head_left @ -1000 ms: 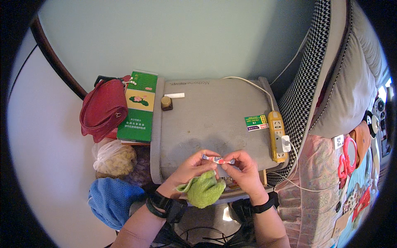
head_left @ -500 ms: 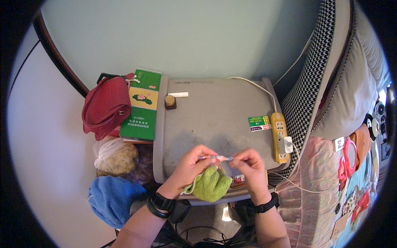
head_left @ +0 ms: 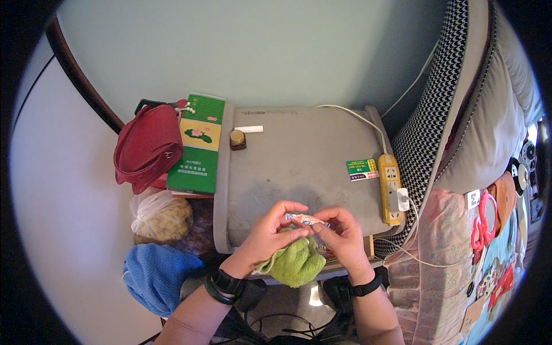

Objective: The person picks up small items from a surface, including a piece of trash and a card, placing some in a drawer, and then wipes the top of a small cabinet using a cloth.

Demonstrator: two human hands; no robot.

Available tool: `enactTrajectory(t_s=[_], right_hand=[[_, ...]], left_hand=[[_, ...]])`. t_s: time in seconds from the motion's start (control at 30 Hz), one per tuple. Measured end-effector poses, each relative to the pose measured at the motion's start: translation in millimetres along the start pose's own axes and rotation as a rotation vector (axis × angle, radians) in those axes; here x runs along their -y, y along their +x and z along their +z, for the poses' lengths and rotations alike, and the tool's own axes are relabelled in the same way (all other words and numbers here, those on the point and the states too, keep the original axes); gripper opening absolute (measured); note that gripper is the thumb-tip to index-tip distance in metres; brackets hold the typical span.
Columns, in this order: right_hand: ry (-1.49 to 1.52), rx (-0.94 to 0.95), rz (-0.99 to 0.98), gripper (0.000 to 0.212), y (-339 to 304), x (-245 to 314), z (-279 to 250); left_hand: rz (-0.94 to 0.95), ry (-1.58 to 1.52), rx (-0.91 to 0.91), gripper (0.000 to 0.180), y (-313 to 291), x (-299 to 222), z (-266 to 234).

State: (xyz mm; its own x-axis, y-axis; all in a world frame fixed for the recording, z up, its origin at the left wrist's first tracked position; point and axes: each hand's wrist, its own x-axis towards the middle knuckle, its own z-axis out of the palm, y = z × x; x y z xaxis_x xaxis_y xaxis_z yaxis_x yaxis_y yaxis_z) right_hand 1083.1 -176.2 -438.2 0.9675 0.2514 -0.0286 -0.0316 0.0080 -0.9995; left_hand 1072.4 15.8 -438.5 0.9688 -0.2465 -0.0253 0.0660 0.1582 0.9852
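Above the near edge of the grey storage-box lid, both hands meet at a small candy wrapper, white with blue and red print. My left hand pinches its left end and also keeps a fuzzy lime-green cloth hanging under the palm. The right end is between the thumb and fingers of my right hand. Fingers cover part of the wrapper, so I cannot tell whether anything is inside it.
A small brown jar and a yellow power strip with a white plug lie on the lid, beside a green card. To the left are a red handbag, a green box, a tied plastic bag and a blue towel.
My hands have come closer together. The wrapper, earlier stretched thin between the fingertips, now looks wider and more spread. The green cloth has shifted slightly with my left hand.
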Motion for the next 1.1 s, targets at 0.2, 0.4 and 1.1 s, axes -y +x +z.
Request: enactTrajectory(t_s=[0.2,0.4,1.1], right_hand=[[-0.158,-0.028,-0.241,0.015,3.8,-3.1,3.4],[-0.151,-0.042,-0.239,0.015,0.9,3.5,7.6],[-0.256,-0.028,-0.026,0.014,-2.8,-2.8,12.2]], left_hand=[[-0.103,-0.217,0.092,0.024,1.4,11.5,-8.1],[-0.066,-0.208,0.1,0.023,0.0,5.1,-10.9],[-0.044,-0.01,-0.001,0.011,1.1,24.2,-10.8]])
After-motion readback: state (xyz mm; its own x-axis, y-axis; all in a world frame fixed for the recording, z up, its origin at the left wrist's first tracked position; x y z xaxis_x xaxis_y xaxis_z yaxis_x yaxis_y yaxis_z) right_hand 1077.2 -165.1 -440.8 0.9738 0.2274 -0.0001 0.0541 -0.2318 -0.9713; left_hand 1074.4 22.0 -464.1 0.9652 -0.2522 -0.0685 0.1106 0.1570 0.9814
